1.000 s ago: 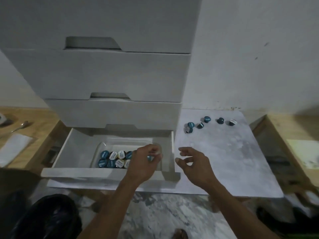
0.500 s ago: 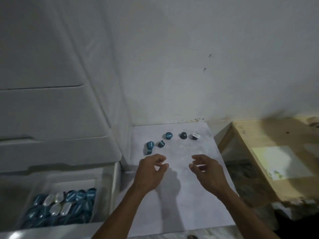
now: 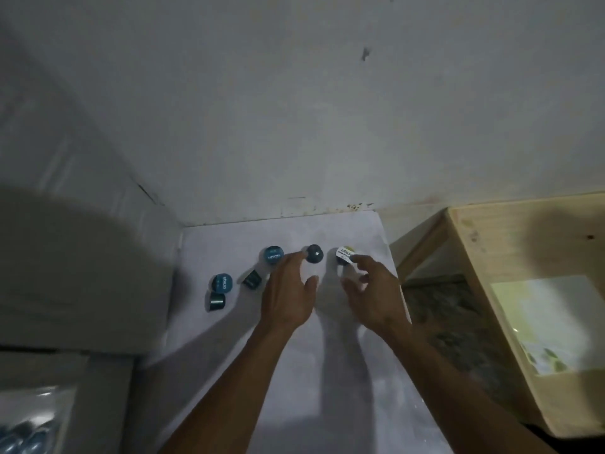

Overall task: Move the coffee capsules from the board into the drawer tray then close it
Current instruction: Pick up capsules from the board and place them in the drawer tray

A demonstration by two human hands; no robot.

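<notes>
Several coffee capsules lie at the far end of the white board [image 3: 294, 371]. A dark blue capsule [image 3: 315, 253] sits at the fingertips of my left hand [image 3: 289, 296], fingers spread around it. A white-lidded capsule [image 3: 343, 255] lies just beyond the fingertips of my right hand [image 3: 373, 290], also open. Further left are a teal-lidded capsule [image 3: 272, 255], a dark one on its side [image 3: 252, 278], another teal-lidded one [image 3: 222, 282] and a tipped one [image 3: 216, 301]. The drawer tray [image 3: 49, 394] with blue capsules shows at the bottom left corner.
The white drawer cabinet [image 3: 82, 257] rises at the left, blurred. A grey wall [image 3: 327, 109] stands right behind the board. A wooden box [image 3: 523, 290] with a pale sheet in it sits to the right of the board.
Both hands left the drawer and reached forward along the board to the far capsules. My view swung right and nearer, so the drawer is almost out of sight.
</notes>
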